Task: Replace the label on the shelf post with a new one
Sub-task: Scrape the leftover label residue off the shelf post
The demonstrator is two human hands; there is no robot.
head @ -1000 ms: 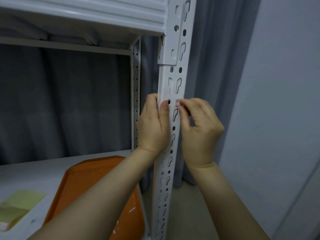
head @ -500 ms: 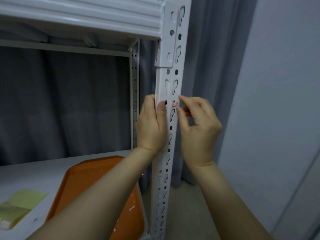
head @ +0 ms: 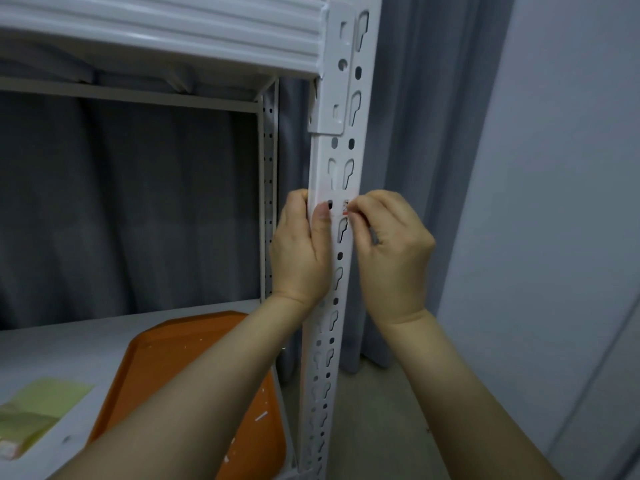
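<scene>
A white slotted shelf post runs down the middle of the head view. A small white label with a red mark sits across it at hand height. My left hand grips the post's left edge, its thumb pressed on the label's left end. My right hand is at the post's right edge, its fingertips pinching the label's right end. The part of the label under my fingers is hidden.
An orange tray with white scraps lies on the lower shelf board, beside a yellow-green sheet. A white shelf beam crosses above. Grey curtain hangs behind; a wall stands at the right.
Both hands stay at the same spot on the post and label. The view has shifted slightly, and my right fingertips have worked a little at the label's right end.
</scene>
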